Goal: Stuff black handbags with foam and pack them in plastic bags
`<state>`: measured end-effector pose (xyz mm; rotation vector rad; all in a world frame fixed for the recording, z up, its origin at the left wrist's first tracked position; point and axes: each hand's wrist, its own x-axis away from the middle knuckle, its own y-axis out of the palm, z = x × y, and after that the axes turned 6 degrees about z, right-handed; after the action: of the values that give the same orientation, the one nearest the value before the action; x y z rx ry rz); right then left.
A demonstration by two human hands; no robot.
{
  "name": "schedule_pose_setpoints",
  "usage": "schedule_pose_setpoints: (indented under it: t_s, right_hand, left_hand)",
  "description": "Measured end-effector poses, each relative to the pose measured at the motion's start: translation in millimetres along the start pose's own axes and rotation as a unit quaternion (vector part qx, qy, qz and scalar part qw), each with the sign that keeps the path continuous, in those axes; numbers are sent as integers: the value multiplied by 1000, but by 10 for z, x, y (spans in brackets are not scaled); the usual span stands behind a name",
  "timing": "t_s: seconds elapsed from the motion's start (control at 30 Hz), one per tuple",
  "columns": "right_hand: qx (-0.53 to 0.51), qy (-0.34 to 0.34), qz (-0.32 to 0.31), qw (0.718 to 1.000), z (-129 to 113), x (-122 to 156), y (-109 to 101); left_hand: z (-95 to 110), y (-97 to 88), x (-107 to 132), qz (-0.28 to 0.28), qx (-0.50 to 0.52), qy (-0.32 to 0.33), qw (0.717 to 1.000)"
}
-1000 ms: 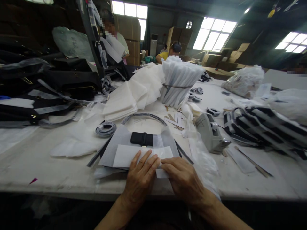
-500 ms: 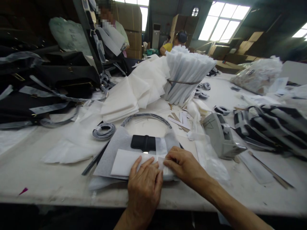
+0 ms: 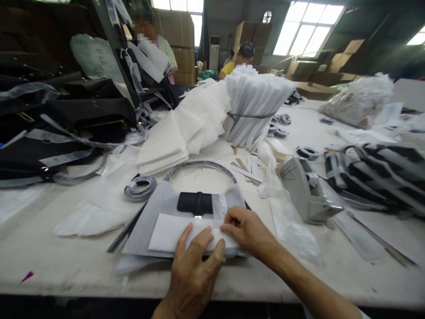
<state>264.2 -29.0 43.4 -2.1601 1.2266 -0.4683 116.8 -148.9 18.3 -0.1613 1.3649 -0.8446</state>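
Resting the left hand (image 3: 194, 270) with fingers spread apart on the folded white sheet (image 3: 166, 235), palm down, gripping nothing; holding the right hand (image 3: 247, 228) curled at the sheet's right part, thumb and forefinger close together, cannot tell whether on anything. Lying under the sheet, near the table's front edge (image 3: 99, 289): the tissue-wrapped handbag (image 3: 195, 203), handle arching away. Can make out a handwritten mark (image 3: 290, 173) on the tape dispenser (image 3: 307, 201), not surely readable. Leaving pale tabletop (image 3: 79, 261) between bag and magenta scrap (image 3: 28, 277); hemmed in rightward by crumpled plastic (image 3: 299, 241), beyond the handle by stacked white sheets (image 3: 166, 148).
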Motion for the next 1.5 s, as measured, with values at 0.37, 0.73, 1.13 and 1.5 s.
schedule_pose_setpoints:
  t_s: [0.37,0.73,1.13,1.5]
  right_hand:
    - [73,33,-13,997,-83,-142,-31]
    - [-44,114,374,919,450,341,-1392]
    - [-105,290,307,900,1263,173,-1901]
    - [-137,209,407,878,1018,285,-1894]
  left_hand:
    - [15,90,94,2,33,-6,999]
    - [-121,64,141,-4,9,71,997]
    - [-422,160,172,3,-34,187,982]
    - [-441,171,108,44,-57,256,964]
